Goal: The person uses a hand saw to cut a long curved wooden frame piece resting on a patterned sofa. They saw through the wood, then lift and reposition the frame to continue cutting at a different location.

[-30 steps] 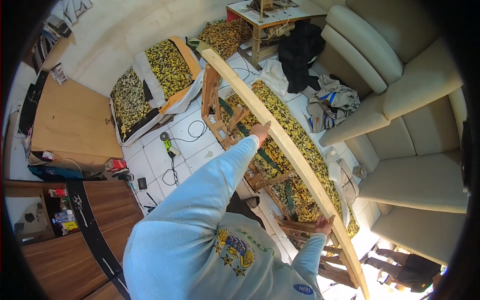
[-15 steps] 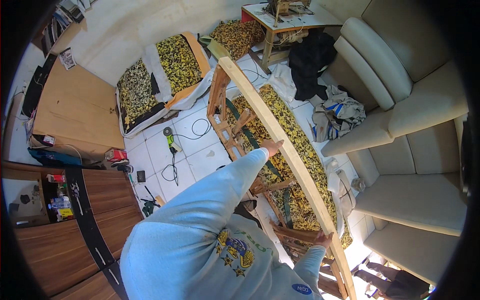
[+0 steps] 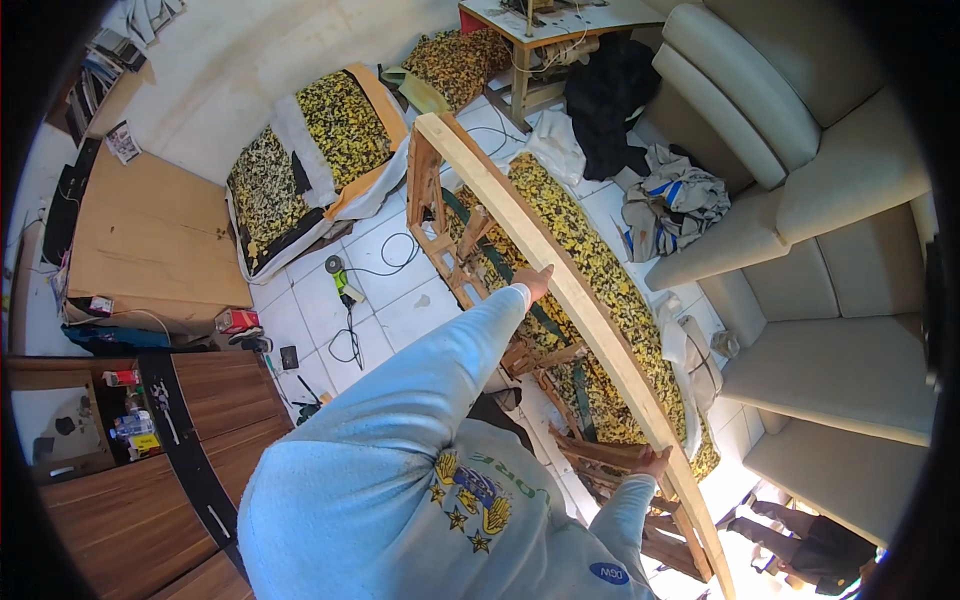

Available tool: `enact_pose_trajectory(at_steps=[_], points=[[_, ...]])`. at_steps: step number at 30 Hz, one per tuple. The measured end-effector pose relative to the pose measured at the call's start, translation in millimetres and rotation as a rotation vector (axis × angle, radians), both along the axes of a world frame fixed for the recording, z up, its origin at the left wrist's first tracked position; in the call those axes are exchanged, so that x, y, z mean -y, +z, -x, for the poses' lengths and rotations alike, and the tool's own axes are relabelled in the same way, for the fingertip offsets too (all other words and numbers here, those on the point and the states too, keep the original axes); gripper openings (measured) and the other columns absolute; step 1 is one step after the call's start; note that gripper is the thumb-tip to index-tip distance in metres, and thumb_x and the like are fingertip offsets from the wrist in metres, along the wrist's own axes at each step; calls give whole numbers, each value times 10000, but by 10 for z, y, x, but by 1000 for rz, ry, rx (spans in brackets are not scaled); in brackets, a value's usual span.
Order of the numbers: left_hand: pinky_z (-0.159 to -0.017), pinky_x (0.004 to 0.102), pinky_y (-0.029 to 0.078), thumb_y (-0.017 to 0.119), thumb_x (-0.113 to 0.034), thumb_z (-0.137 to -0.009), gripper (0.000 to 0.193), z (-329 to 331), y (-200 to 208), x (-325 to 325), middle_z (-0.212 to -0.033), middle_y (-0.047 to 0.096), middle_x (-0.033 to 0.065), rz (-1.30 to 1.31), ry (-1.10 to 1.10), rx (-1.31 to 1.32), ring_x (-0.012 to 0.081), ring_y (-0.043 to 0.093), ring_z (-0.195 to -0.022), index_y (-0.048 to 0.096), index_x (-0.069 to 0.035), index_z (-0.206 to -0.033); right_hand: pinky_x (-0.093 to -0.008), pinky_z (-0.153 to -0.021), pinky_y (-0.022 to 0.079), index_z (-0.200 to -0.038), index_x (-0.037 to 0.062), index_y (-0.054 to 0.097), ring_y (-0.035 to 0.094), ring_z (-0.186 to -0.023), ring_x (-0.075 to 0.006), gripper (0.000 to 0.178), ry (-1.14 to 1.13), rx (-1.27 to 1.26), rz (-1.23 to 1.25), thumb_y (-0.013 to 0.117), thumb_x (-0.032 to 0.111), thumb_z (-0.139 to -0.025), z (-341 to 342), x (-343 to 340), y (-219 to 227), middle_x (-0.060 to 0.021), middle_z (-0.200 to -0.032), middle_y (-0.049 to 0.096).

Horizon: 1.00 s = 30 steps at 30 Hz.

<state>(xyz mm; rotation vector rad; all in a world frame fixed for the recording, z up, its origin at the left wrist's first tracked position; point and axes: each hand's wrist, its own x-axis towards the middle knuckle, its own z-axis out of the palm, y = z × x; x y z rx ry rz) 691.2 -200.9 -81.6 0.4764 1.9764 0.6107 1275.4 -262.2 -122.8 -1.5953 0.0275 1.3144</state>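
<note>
This looks like an upholstery workshop: a sewing-machine table (image 3: 580, 25) at the far end, a bare wooden furniture frame (image 3: 424, 175) strung with green webbing (image 3: 584, 405), a long timber beam (image 3: 608, 345), slabs of yellow-and-black chip foam (image 3: 345, 118), an angle grinder (image 3: 337, 272) on the tiled floor (image 3: 392, 345), and beige padded seating (image 3: 825, 325) along one side.
</note>
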Motion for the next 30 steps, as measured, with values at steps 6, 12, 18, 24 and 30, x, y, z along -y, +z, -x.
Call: enact_pose_trajectory(at_steps=[6, 12, 18, 24, 30], points=[[-1124, 507, 509, 690, -552, -1026, 842, -250, 439, -124, -1517, 612, 266, -57, 149, 137, 423, 633, -1337, 504, 75, -1556, -293, -590, 571, -1198, 116, 697, 675, -763, -179, 508, -69, 95, 210, 766, 566, -974, -231, -60, 249, -63, -947, 728], [-1075, 527, 523, 732, -315, -1039, 440, -275, 225, -71, -1325, 695, 110, -512, 693, 747, 270, 659, -1278, 577, -69, -1369, -343, -598, 607, -1099, 132, 719, 665, -685, -180, 480, -54, 40, 290, 804, 566, -911, -183, -176, 378, -63, -845, 722], [-1024, 478, 563, 794, -398, -1012, 540, -440, 628, 26, -1334, 682, 55, -559, 621, 609, 233, 648, -1278, 559, -110, -1405, -344, -592, 554, -1067, 149, 744, 639, -662, -162, 384, -131, -104, -120, 749, 517, -959, 197, -147, 627, 0, -844, 740], [-1035, 500, 552, 868, -456, -931, 782, -279, 289, -332, -1436, 643, 100, -319, 590, 348, 267, 631, -1319, 483, -71, -1493, -344, -576, 453, -1170, 125, 725, 649, -750, -227, 516, -258, -187, -202, 754, 581, -928, -40, -256, 276, -61, -950, 744], [-1234, 445, 437, 935, -458, -835, 1401, -561, 862, -293, -1644, 401, 359, -341, 646, 221, 426, 527, -1461, -31, 132, -1663, -359, -568, 435, -1208, 150, 722, 623, -734, -220, 606, -146, -16, -161, 741, 670, -897, -218, 49, 272, -47, -1015, 753]])
